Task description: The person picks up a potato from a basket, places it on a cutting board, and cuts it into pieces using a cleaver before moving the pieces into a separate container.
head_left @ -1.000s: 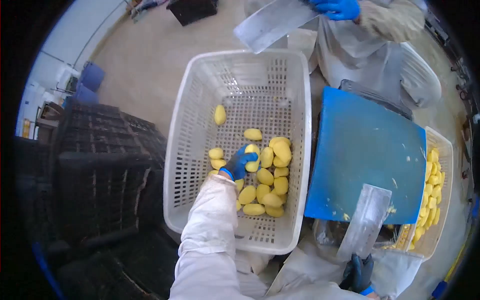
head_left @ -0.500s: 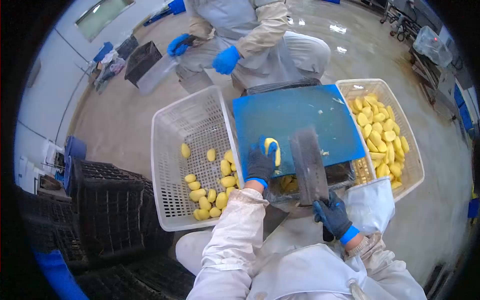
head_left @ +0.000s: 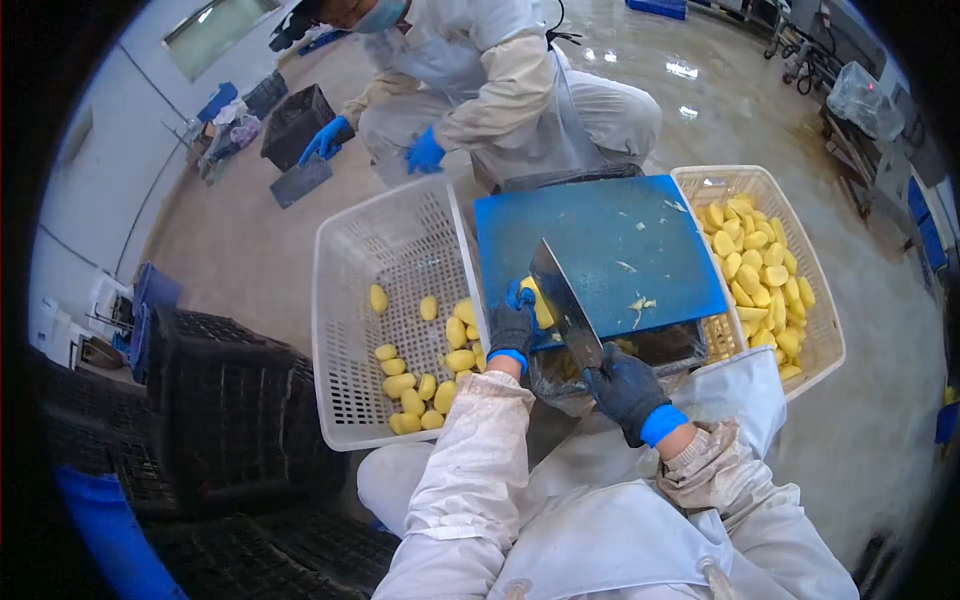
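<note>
My left hand [head_left: 512, 328], in a dark glove with blue fingertips, is closed on a peeled potato [head_left: 538, 303] at the near left edge of the blue cutting board [head_left: 610, 240]. My right hand [head_left: 627, 390], gloved too, grips the handle of a cleaver [head_left: 568, 305]. The cleaver's blade slants up and left, right beside the potato; whether it touches cannot be made out. Scraps of peel [head_left: 642, 304] lie on the board. Under its near edge is a dark lined container [head_left: 650, 352].
Left of the board, a white crate [head_left: 335, 330] holds several peeled potatoes. On the right, a cream basket [head_left: 825, 290] is heaped with potato pieces. Opposite sits a person [head_left: 500, 100] in blue gloves with a cleaver [head_left: 301, 181]. Black crates [head_left: 235, 410] are stacked at lower left.
My right hand has moved left, bringing the cleaver from upright to slanted against the potato's side. The person opposite has leaned left and stretched their cleaver out over the floor.
</note>
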Tool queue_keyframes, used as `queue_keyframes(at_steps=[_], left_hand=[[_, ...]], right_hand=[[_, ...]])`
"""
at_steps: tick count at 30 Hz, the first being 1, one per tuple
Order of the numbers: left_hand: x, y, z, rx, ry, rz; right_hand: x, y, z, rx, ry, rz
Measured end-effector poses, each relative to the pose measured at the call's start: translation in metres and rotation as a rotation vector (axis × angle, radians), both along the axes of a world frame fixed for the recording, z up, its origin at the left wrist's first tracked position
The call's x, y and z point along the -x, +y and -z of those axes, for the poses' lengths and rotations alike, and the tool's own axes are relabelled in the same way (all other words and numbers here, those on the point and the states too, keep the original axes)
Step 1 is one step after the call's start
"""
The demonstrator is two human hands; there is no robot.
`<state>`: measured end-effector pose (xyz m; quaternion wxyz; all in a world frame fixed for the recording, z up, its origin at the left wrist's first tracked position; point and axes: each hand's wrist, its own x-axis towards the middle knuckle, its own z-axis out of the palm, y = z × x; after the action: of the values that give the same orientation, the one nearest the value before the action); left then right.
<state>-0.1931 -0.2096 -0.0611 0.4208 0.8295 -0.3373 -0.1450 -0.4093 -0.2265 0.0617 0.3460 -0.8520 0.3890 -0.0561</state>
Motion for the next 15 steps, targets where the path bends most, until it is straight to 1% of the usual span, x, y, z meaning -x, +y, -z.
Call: queue_keyframes(at_steps=[2,3,5,9,10,11,13,14,15], left_hand=[[0.001,0.002,-0.003,0.051,-0.037,0.008],[0.003,0.004,-0.007,0.047,-0.029,0.001],[0.003,0.0,-0.013,-0.016,0.056,-0.007],[-0.004,-0.003,-0.002,-0.014,-0.017,0.002],[-0.001,-0.001,-0.004,-0.012,-0.016,-0.006],[0.0,-0.001,-0.007,-0.007,-0.018,-0.014],[0.0,0.0,-0.015,-0.032,-0.005,-0.017],[0.002,0.0,-0.019,-0.054,0.014,-0.017],[-0.001,0.0,-0.016,-0.038,0.056,-0.046]], right_hand=[[-0.007,-0.003,0.001,-0.012,0.1,-0.047],[-0.01,-0.004,0.0,-0.015,0.108,-0.053],[-0.018,-0.008,-0.006,0.005,0.136,-0.035],[-0.044,-0.019,0.025,-0.037,0.117,-0.062],[-0.049,-0.017,0.033,-0.018,0.151,-0.02],[-0.054,-0.016,0.033,0.004,0.181,0.022],[-0.062,-0.015,0.03,-0.008,0.203,-0.01],[-0.065,-0.015,0.024,-0.018,0.231,-0.038],[-0.068,-0.016,0.007,-0.021,0.196,-0.034]])
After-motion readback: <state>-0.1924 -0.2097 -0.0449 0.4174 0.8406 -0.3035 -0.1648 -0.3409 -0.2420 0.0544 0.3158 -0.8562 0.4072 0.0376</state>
